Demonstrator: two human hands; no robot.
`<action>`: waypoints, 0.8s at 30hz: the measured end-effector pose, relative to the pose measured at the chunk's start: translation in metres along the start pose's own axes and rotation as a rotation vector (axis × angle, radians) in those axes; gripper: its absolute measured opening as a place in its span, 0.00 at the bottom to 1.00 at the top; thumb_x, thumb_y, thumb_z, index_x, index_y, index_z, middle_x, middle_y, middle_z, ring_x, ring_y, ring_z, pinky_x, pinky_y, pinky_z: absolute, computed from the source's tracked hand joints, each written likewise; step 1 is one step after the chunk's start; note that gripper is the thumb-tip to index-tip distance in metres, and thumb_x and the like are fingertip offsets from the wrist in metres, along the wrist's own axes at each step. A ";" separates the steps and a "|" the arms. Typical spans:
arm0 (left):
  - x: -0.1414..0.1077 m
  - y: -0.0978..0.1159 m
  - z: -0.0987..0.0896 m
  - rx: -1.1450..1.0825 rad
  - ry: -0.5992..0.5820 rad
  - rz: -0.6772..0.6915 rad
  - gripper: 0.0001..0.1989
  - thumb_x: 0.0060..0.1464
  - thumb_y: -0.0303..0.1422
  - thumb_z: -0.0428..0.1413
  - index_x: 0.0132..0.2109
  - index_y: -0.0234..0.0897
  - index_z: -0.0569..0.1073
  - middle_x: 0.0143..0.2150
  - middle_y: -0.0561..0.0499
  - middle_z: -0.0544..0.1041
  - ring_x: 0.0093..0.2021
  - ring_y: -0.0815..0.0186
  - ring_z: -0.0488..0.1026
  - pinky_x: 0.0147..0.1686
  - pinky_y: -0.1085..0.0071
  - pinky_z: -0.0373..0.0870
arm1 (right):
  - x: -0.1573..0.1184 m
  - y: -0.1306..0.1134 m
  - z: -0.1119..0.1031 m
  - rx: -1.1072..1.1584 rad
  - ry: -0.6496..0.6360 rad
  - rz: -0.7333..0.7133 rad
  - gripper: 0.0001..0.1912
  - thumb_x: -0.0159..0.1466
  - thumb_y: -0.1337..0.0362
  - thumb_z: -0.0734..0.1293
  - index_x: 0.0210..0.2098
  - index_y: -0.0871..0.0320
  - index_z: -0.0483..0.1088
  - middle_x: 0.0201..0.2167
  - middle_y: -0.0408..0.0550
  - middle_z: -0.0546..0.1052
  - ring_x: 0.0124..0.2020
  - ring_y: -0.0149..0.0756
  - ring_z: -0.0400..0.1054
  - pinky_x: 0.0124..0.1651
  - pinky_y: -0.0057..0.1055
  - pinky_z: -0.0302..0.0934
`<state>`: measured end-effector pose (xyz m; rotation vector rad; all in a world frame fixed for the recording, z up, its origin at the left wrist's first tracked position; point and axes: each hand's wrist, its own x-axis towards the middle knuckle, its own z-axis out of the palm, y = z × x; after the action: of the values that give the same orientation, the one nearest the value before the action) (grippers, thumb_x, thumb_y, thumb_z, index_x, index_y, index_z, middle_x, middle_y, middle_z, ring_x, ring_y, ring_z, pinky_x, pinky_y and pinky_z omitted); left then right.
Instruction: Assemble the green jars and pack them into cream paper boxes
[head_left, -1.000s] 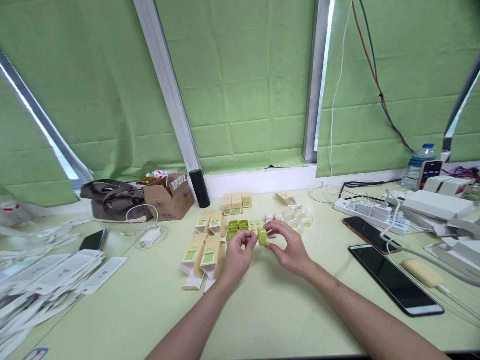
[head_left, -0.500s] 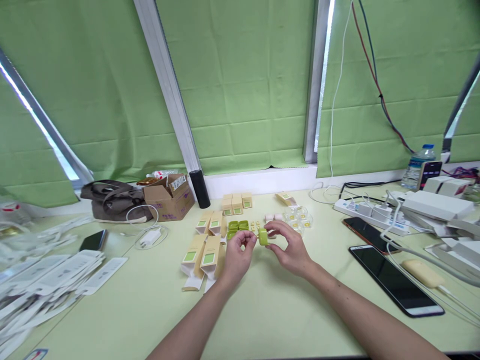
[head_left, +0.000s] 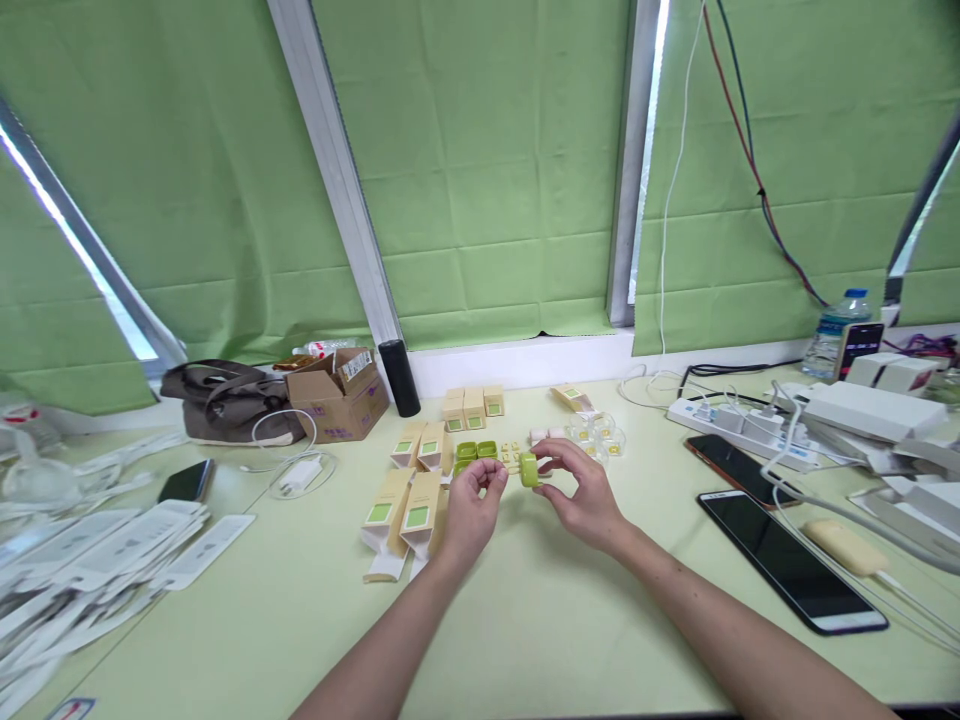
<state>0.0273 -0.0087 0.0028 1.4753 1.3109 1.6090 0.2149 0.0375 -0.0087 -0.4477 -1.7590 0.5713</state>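
My right hand point(head_left: 581, 492) grips a small green plastic case point(head_left: 529, 470) between thumb and fingers, raised over the table. To its left, my left hand point(head_left: 477, 505) is closed in a pinch, apart from the case; what its fingertips hold, if anything, is too small to make out. Just beyond the hands are several green open cases point(head_left: 466, 451), tiny yellow pieces point(head_left: 510, 455), pale pink pieces point(head_left: 547, 434) and clear round parts point(head_left: 596, 432) with yellow centres. Open cream boxes point(head_left: 424, 510) stand beside my left hand.
More cream boxes point(head_left: 473, 408) stand farther back. White flat packaging point(head_left: 112, 545) is heaped at left, with a blurred whitish shape point(head_left: 45, 482) above it. A carton point(head_left: 337, 405) and bag point(head_left: 232, 405) sit behind. Phones point(head_left: 787, 560) and a power strip point(head_left: 742, 430) lie at right.
My left hand has drawn slightly left, away from the green case, widening the gap. The case has moved a little right and up. A blurred whitish shape has appeared at far left.
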 end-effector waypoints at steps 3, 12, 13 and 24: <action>0.001 0.002 0.000 -0.038 0.005 -0.040 0.17 0.54 0.46 0.65 0.37 0.34 0.77 0.33 0.49 0.78 0.34 0.65 0.73 0.38 0.70 0.69 | 0.001 0.000 -0.001 0.011 0.005 0.007 0.22 0.62 0.73 0.70 0.54 0.51 0.73 0.53 0.53 0.77 0.48 0.44 0.75 0.47 0.44 0.80; 0.004 -0.004 -0.005 -0.030 0.059 -0.070 0.19 0.58 0.45 0.63 0.45 0.33 0.80 0.29 0.52 0.75 0.31 0.67 0.70 0.35 0.70 0.68 | 0.000 0.006 -0.001 -0.021 -0.010 0.039 0.21 0.63 0.71 0.70 0.55 0.51 0.72 0.54 0.53 0.76 0.49 0.45 0.75 0.47 0.45 0.80; 0.004 -0.005 -0.006 -0.011 0.073 -0.051 0.19 0.59 0.44 0.62 0.48 0.33 0.80 0.31 0.51 0.76 0.32 0.66 0.72 0.37 0.69 0.70 | 0.000 0.007 -0.001 -0.026 -0.008 0.046 0.22 0.64 0.70 0.70 0.56 0.51 0.72 0.54 0.53 0.76 0.50 0.45 0.74 0.48 0.46 0.80; -0.013 0.007 -0.003 0.330 -0.027 0.376 0.21 0.64 0.36 0.61 0.62 0.47 0.74 0.60 0.43 0.74 0.66 0.52 0.65 0.62 0.53 0.68 | -0.002 -0.003 -0.003 -0.236 -0.041 -0.121 0.31 0.68 0.71 0.67 0.68 0.50 0.63 0.57 0.58 0.71 0.60 0.51 0.70 0.58 0.52 0.74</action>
<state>0.0288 -0.0239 0.0046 2.0370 1.3942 1.6433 0.2187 0.0341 -0.0074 -0.4913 -1.8875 0.2894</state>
